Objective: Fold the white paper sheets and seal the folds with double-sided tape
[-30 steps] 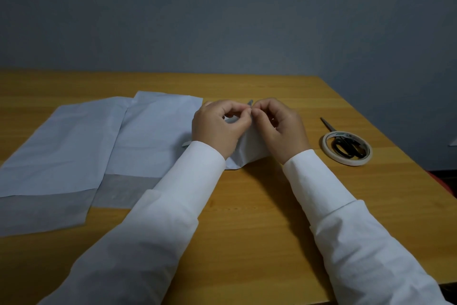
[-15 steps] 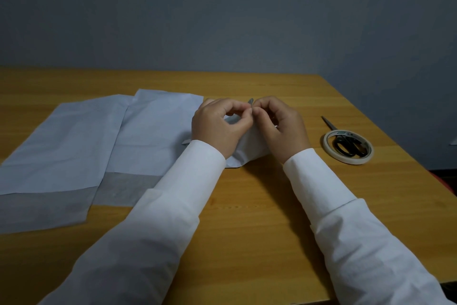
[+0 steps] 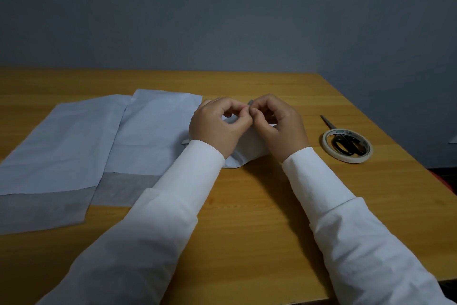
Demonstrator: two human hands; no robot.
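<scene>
A: While both hands meet near the middle of the desk [image 3: 247, 230], what are the fingers doing?

B: The left hand [image 3: 217, 126] and the right hand [image 3: 279, 126] sit knuckle to knuckle, fingers curled. Thumb and forefinger of each pinch a small grey strip [image 3: 250, 104] that pokes up between the fingertips; it is too small to say what it is. Both hands rest on a folded white sheet [image 3: 247, 153], whose near corner shows between the two white sleeves.

A: Where are the other sheets?

B: Two more lie flat towards the left edge of the desk. The middle sheet [image 3: 153, 131] has its right edge under the left hand. The far-left sheet [image 3: 57, 146] overlaps its left side and runs off the left edge of the view. Each shows a greyer band along its near edge.

A: And the tape?

B: The roll of double-sided tape [image 3: 347, 146] lies flat near the right edge of the desk, well apart from the right hand. A pair of black-handled scissors [image 3: 343, 141] lies across it, handles inside the ring, blades pointing to the far right corner.

A: Where is there open room?

B: Bare wood stretches along the near edge between and around the sleeves, along the far edge behind the sheets, and between the right hand and the tape.
</scene>
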